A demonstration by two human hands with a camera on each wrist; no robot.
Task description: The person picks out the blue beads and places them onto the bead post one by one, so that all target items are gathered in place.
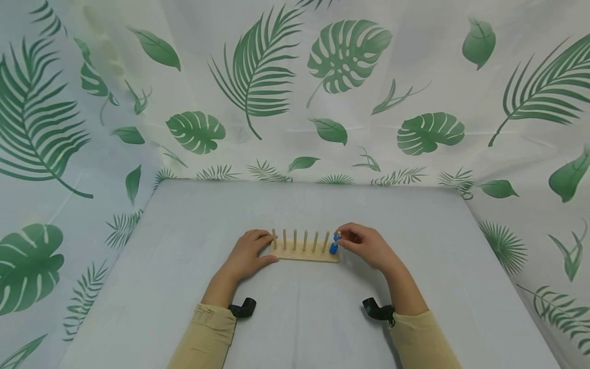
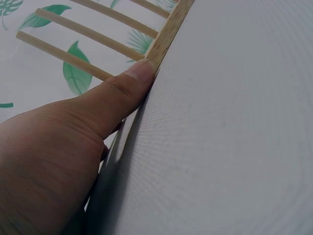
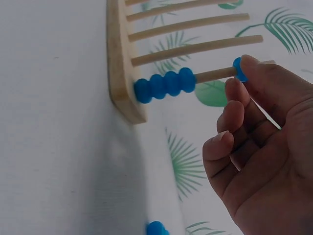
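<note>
A wooden peg board (image 1: 304, 254) with several upright pegs lies on the table. My left hand (image 1: 249, 252) grips its left end; in the left wrist view the thumb (image 2: 139, 73) lies along the front edge, while the other fingers are mostly hidden. Several blue beads (image 3: 164, 84) are stacked at the foot of the rightmost peg (image 3: 215, 74). Near the top of that peg, my right hand (image 3: 264, 117) pinches another blue bead (image 3: 238, 69) between thumb and forefinger, with the peg running through it. The right hand's remaining fingers are loosely curled.
More blue beads (image 3: 155, 228) show at the bottom edge of the right wrist view, partly cut off. A pale cloth covers the table (image 1: 295, 318). Leaf-printed curtains (image 1: 276, 148) stand behind it and at both sides.
</note>
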